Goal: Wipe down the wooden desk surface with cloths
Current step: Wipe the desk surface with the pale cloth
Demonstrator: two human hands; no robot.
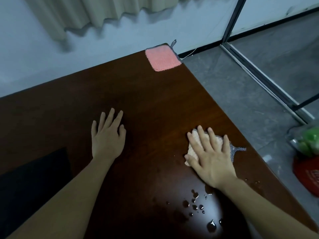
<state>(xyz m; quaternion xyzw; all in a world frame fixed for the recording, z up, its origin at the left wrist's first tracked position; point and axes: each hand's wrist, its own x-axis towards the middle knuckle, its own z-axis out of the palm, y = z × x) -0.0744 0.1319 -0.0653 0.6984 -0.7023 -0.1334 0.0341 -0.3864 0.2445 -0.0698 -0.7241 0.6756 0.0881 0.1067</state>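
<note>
right hand (209, 157) flat, fingers spread, pressing a pink cloth (193, 149) on the desk (146, 100) near its right edge. left hand (107, 135) flat, empty. spare cloth (163, 57) at far corner, water drops (195, 204) near me

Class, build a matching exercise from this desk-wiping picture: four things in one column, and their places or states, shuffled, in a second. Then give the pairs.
Things:
1. left hand
2. right hand
3. pink cloth
4. water drops

Places or states:
A. lying alone at the desk's far corner
B. flat on the bare wood
C. beaded on the near part of the desk
D. pressing on a cloth

Pairs: 1-B, 2-D, 3-A, 4-C
</note>
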